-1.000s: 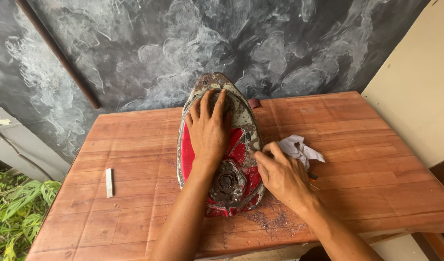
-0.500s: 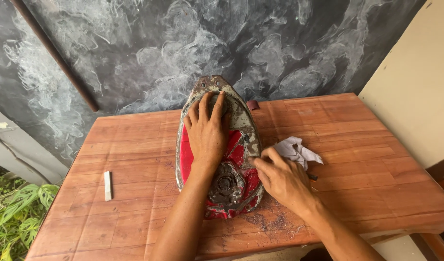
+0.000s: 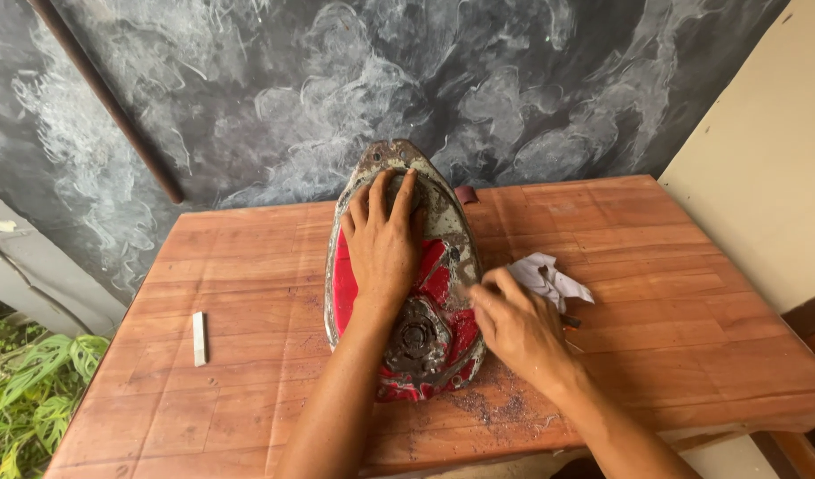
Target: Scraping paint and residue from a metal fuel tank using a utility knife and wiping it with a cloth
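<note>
On the reddish wooden table (image 3: 656, 266), centre: a rusty red-and-grey teardrop-shaped metal shell (image 3: 443, 232). Left hand (image 3: 382, 244) lies flat on it, fingers slightly spread. Right hand (image 3: 516, 324) presses pinched fingertips against its right edge, near crumpled white paper (image 3: 549, 275).

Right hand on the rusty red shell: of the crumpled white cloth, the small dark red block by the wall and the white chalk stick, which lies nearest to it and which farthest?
From the right hand:
1. Crumpled white cloth, just beyond its fingers.
2. Small dark red block, at the table's far edge.
3. White chalk stick, far left, past the rusty red shell.
</note>
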